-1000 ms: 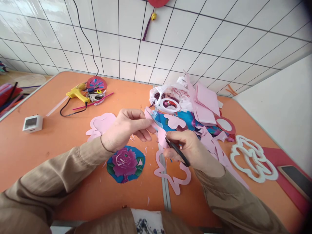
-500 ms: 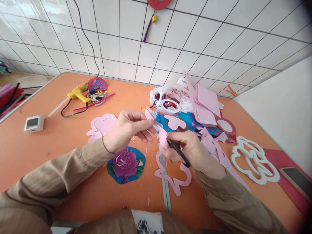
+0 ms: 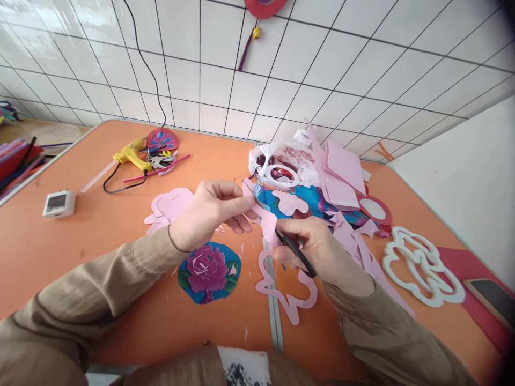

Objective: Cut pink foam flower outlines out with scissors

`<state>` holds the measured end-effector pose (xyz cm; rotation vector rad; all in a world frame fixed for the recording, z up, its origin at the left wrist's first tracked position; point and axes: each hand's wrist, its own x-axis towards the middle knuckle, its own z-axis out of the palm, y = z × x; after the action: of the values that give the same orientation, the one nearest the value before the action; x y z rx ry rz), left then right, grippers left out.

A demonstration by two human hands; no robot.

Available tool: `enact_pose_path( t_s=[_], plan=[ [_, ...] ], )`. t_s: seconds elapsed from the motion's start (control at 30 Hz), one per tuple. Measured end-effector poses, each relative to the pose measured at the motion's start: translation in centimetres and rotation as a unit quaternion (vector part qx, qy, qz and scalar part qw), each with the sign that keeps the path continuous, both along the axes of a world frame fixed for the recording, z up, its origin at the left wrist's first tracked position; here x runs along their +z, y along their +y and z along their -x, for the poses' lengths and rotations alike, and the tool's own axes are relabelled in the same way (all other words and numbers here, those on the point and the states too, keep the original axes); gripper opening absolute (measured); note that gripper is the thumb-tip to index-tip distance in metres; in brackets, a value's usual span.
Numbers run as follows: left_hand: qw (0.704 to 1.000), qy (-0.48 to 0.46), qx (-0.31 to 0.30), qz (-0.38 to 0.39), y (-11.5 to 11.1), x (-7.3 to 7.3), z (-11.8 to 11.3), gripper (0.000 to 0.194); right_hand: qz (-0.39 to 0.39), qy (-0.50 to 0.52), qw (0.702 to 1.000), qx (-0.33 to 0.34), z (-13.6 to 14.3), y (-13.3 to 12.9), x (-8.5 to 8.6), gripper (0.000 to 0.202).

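Between my two hands is a curved piece of pink felt. My left hand pinches its left part between thumb and fingers. Black-handled scissors are in my right hand, their blades pointing up and left along the felt. Below the hands lies a wavy pink felt outline across the metal table seam. A round blue cutout with a purple flower rests at lower left, with small pink scraps on it. Stacked pink felt shapes lie behind my left forearm.
A yellow glue gun, keys and a white charger are at the left. Behind the hands are a plastic bag, flowered fabric and folded pink felt. White cloud-shaped frames and a phone lie right.
The view has shifted very slightly, moving the table items a little to the right. Both hands keep their hold, and the felt at the scissors has shifted slightly.
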<state>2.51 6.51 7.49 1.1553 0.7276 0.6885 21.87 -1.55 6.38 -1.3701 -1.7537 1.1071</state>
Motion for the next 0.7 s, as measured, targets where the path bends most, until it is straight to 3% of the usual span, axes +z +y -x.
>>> enact_pose_path(
  t_s=[0.7],
  plan=[
    [1.000,-0.001,-0.013,0.012,0.29,0.03,0.14,0.014,0.006,0.014,1.000,0.001,-0.06,-0.12,-0.02,0.060]
  ],
)
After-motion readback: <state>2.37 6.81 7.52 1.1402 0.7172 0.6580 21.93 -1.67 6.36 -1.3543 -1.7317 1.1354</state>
